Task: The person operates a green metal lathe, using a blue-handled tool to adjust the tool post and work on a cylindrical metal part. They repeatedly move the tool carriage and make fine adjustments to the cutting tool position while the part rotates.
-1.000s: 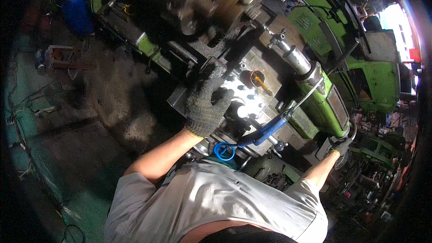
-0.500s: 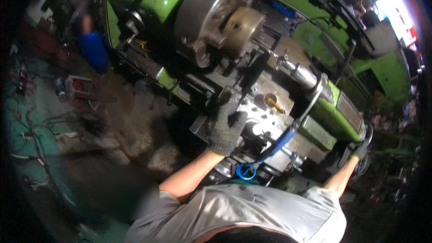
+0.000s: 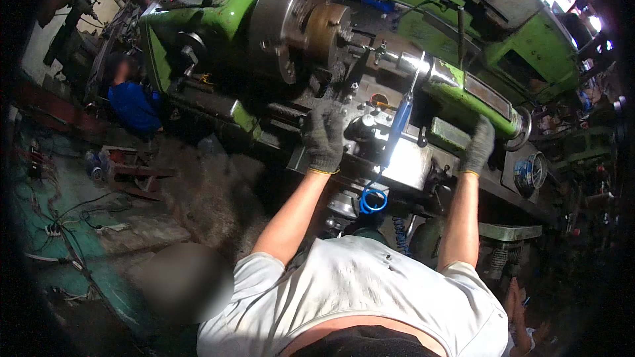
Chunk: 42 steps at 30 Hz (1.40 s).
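Now right hand (image 3: 479,145) is beside the green tailstock (image 3: 471,102), off its right-end handwheel (image 3: 526,127), so that wheel's unheld; left hand (image 3: 323,140) is by the tool post (image 3: 362,127); can't tell if fingers on either are apart or clamped.

Obstacles: blue air gun (image 3: 399,119) is slanting between left hand (image 3: 324,135) and right hand (image 3: 480,144); green tailstock (image 3: 471,98) is blocking beyond right hand. Free room: gap is running between forearms (image 3: 296,208), blue hose loop (image 3: 364,205) intruding.
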Available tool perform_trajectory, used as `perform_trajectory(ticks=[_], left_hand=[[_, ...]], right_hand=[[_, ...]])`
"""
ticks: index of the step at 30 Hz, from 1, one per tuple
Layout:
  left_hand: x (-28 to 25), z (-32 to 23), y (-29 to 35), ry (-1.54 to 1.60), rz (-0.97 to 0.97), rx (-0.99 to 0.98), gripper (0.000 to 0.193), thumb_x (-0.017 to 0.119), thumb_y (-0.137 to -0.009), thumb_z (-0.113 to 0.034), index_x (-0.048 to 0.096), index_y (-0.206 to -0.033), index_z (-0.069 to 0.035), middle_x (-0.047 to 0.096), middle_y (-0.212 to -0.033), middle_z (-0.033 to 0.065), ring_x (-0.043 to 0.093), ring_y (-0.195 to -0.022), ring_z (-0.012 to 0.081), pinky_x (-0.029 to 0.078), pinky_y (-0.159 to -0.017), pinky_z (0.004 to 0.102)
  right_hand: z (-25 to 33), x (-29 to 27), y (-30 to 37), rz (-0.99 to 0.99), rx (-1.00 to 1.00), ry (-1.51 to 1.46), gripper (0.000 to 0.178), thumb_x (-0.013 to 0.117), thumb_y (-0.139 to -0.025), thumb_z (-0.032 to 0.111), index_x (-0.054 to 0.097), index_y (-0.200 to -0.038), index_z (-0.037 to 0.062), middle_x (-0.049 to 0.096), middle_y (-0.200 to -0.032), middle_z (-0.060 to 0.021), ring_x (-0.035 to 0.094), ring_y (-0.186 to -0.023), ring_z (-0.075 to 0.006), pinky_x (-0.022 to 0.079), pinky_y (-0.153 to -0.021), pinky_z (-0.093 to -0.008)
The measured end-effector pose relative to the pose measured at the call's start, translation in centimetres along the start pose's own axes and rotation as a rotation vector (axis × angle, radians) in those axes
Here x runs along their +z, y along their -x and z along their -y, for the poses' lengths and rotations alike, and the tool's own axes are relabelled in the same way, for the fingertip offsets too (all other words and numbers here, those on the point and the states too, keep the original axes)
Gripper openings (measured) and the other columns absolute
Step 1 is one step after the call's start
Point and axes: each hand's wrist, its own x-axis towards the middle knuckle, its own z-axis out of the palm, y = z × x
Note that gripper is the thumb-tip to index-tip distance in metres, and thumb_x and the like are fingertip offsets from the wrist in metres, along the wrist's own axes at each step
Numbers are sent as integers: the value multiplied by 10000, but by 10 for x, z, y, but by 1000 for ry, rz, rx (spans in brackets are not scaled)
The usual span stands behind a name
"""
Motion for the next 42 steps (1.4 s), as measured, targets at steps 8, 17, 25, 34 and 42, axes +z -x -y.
perform_trajectory(ticks=[8,17,25,34,42], left_hand=[[-126,138,143,-436,63,-344,348,595,-1012,-311,653,-1225,-42,671,-1197,227,621,-1118,432,494,-975,502],[-373,275,353,-879,1513,-807,455,529,-958,-451,671,-1260,-141,664,-1285,237,621,-1190,481,496,-1019,574],[-349,289,317,-902,1388,-726,374,563,-947,-337,689,-1225,-121,692,-1217,234,654,-1131,455,516,-973,564],[-291,286,285,-912,1304,-286,314,614,-930,-233,695,-1214,-127,720,-1119,235,678,-1092,430,540,-929,542],[-311,285,313,-875,1293,-562,312,581,-942,-299,701,-1169,-122,706,-1160,242,668,-1097,448,532,-928,558]], right_hand=[[188,72,90,237,-403,137,228,597,-937,128,698,-1124,43,678,-1113,-187,631,-1070,-384,487,-956,-465],[194,83,98,347,-108,342,233,577,-868,135,725,-1039,78,716,-1084,-186,667,-1056,-391,513,-913,-480],[179,76,87,388,-39,406,395,581,-933,426,733,-1047,80,706,-1091,-263,665,-1049,-463,516,-899,-512],[188,72,86,468,5,470,466,539,-962,488,720,-1127,92,697,-1173,-254,661,-1122,-435,504,-963,-506],[186,70,89,437,-67,442,494,567,-935,533,717,-1086,87,700,-1123,-262,662,-1071,-459,510,-928,-520]])
